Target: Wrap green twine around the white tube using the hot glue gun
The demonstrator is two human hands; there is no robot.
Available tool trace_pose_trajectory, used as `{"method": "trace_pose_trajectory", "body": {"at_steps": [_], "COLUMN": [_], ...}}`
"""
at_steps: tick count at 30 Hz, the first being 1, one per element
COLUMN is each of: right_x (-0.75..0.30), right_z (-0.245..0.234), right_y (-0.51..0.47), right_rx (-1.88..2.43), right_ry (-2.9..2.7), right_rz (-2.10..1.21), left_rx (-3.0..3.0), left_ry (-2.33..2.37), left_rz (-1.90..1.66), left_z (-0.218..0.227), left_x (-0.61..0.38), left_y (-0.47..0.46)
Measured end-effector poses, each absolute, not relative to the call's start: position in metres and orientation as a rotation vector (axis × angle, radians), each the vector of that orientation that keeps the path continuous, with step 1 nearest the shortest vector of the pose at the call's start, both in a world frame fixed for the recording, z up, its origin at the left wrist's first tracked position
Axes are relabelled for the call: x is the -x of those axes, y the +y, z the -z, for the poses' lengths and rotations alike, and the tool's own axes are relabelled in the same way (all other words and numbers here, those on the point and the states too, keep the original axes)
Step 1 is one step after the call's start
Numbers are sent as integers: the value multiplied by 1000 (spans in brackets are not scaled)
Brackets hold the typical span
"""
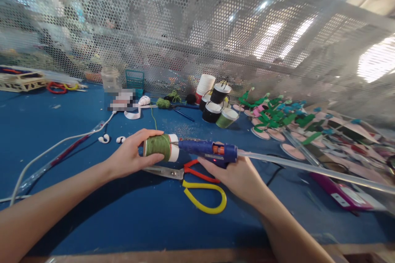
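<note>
My left hand (135, 153) is closed around a white paper cup (174, 153) lying on its side in the air, its wall mostly wrapped in green yarn (159, 148). A loose strand runs from it back toward a green yarn ball (163, 102). My right hand (239, 174) grips a blue hot glue gun (202, 149), with a long clear glue stick (308, 167) out of its rear. The nozzle touches or nearly touches the cup where yarn meets bare white. Beneath both hands lie scissors (205, 199) with one red and one yellow handle.
Wrapped cups (212, 112) and a white cup stack (206, 85) stand at the back. Green craft plants on pink discs (293, 151) crowd the right, near a purple box (339, 193). White earphones (104, 139) and a cable lie left. A perforated metal screen (185, 41) rises behind.
</note>
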State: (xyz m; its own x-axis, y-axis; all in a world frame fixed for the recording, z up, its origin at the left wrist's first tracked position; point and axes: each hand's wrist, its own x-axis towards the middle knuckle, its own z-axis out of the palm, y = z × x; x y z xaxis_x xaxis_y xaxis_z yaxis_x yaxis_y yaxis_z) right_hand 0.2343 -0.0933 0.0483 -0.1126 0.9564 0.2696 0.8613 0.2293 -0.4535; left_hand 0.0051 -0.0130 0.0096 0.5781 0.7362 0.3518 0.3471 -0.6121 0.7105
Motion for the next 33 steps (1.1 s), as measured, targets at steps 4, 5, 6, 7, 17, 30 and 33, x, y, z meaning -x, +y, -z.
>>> {"method": "trace_pose_trajectory", "body": {"at_steps": [4, 5, 6, 7, 17, 30, 33], "right_x": [-235, -236, -236, -236, -237, -238, -241], "right_z": [-47, -47, -47, -46, -43, -44, -43], "right_y": [-94, -95, -95, -95, -96, -94, -92], "right_rx": [1556, 1527, 1504, 1488, 1493, 1526, 1533], "right_ry": [-1986, -1975, -1966, -1965, -1951, -1887, -1927], "right_rz": [-231, -226, -222, -218, -276, -316, -280], "left_rx": [-2115, -2093, -2073, -2053, -1957, -2439, -2485], "left_ry": [859, 861, 864, 871, 890, 768, 693], "left_rz": [-841, -833, -827, -821, -814, -922, -954], "left_z": [-8, -8, -8, -9, -10, -9, -9], "left_x": [-5, -5, -5, -5, -8, -4, -4], "left_y": [-13, -13, -13, -13, -12, -13, -13]}}
